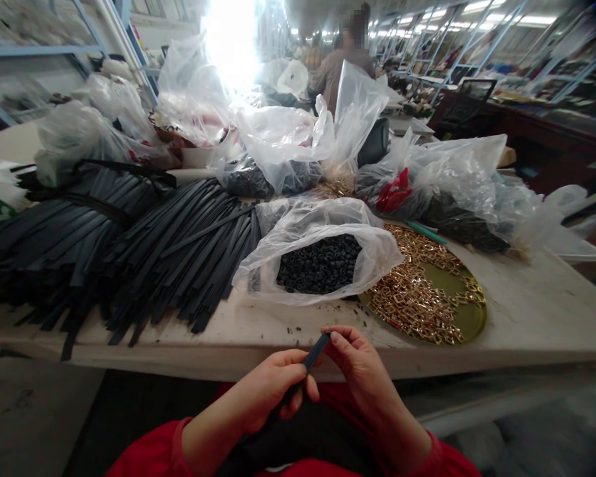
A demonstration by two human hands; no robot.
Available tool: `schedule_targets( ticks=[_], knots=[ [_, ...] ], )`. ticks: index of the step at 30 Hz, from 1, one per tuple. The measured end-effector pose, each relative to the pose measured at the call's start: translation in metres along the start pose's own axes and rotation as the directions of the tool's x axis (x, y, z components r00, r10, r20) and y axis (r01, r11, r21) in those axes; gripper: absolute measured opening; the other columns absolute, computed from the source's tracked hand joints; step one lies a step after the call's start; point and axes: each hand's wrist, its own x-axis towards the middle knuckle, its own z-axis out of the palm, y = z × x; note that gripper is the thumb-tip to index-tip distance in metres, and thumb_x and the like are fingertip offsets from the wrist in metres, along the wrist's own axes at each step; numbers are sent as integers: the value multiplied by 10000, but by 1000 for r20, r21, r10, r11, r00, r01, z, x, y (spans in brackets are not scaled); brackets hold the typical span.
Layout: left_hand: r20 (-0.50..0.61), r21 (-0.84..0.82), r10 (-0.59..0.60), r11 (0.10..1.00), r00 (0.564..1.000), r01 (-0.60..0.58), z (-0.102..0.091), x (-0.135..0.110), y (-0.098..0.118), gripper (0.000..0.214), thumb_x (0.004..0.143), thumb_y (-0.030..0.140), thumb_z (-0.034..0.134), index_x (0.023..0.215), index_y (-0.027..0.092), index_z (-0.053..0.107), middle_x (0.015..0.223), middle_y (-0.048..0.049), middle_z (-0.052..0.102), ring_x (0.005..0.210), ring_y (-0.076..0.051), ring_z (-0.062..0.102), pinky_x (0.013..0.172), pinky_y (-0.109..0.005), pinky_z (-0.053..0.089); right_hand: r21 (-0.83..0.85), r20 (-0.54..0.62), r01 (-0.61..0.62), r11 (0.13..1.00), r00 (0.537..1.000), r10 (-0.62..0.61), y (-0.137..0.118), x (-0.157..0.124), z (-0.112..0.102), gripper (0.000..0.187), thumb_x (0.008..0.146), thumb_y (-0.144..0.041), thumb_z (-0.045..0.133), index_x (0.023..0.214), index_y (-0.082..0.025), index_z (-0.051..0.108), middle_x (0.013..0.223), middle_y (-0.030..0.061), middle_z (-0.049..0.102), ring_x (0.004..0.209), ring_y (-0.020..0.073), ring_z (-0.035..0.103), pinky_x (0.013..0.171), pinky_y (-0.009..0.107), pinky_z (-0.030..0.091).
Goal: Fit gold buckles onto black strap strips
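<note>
A dark strap (316, 349) runs between my two hands just below the table's front edge. My left hand (273, 387) is closed round its lower part. My right hand (358, 361) pinches the strap's upper end with thumb and fingers. Directly beyond them an open plastic bag of small black rings (320, 264) lies on the table (526, 311). A round gold tray (469, 318) piled with gold metal buckles (417, 291) sits to its right. Red sleeves cover both my forearms.
A big heap of black straps (129, 245) covers the table's left half. Several plastic bags (451, 179) of dark parts crowd the back. A person stands far behind the table. Metal shelving lines both sides of the room.
</note>
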Motion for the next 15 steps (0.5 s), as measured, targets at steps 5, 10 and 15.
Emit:
schedule_targets(
  ticks=[5,10,15],
  knots=[
    [-67,144,33,989,997,-23,3,5,0,321,726,216,403,990,129,562,601,21,574,352,-42,391,326,-148,259,4,25,0,1000,1000,0,5,-2,4,219,648,-361,706,716,-175,612,689,-3,632,634,124,569,670,271,464],
    [-17,-49,-10,999,1000,9,-2,4,0,343,738,236,441,1036,120,561,648,-7,582,389,-42,365,348,-156,237,-61,-27,13,998,1000,-15,7,2,-2,228,646,-352,713,749,-178,610,681,-21,622,583,89,527,584,210,427],
    [-92,-193,-26,981,995,7,-7,9,-7,338,756,391,481,902,109,595,642,25,487,459,-41,376,400,-156,252,-19,-77,-1,1000,997,-1,1,4,1,233,596,-320,751,733,-176,629,720,-14,632,661,101,566,679,231,453]
  ],
)
